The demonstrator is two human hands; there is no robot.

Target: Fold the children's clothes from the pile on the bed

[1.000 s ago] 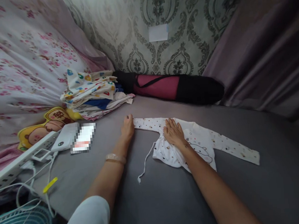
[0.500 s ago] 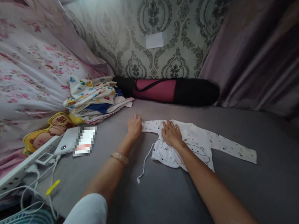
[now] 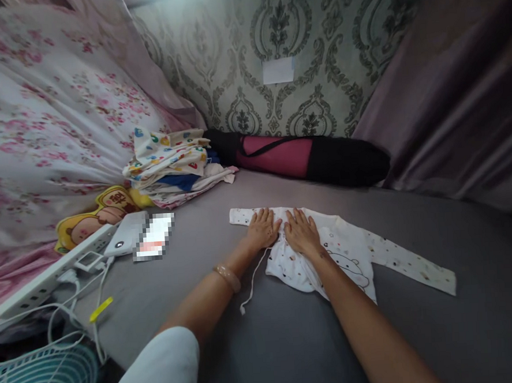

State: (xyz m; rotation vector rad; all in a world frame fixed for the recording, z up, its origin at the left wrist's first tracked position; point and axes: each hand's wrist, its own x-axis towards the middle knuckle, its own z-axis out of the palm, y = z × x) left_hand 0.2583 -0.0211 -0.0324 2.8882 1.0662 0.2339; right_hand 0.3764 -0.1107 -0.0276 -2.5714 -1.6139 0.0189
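Observation:
A small white baby shirt point(image 3: 346, 237) with a printed bear outline and speckled sleeves lies spread on the grey bed surface point(image 3: 232, 366). My left hand point(image 3: 263, 228) rests flat on its left sleeve near the shoulder, fingers stretched out. Close beside it, my right hand point(image 3: 302, 231) presses flat on the shirt's upper body, fingers apart. The cloth is bunched in creases below my hands. A thin white tie string point(image 3: 253, 281) trails from the shirt's left side onto the bed. The other sleeve reaches out to the right.
Folded clothes point(image 3: 167, 162) are piled at the back left, beside a long black and maroon bag point(image 3: 280, 157) along the wall. On the left are a power strip point(image 3: 48, 276) with cables, a white device point(image 3: 126, 234), a yellow cushion point(image 3: 105, 215) and a teal fan point(image 3: 42, 378).
My left hand has moved right from the left cuff to the sleeve's shoulder end and now lies flat. My right hand stays on the shirt. The view has shifted slightly left.

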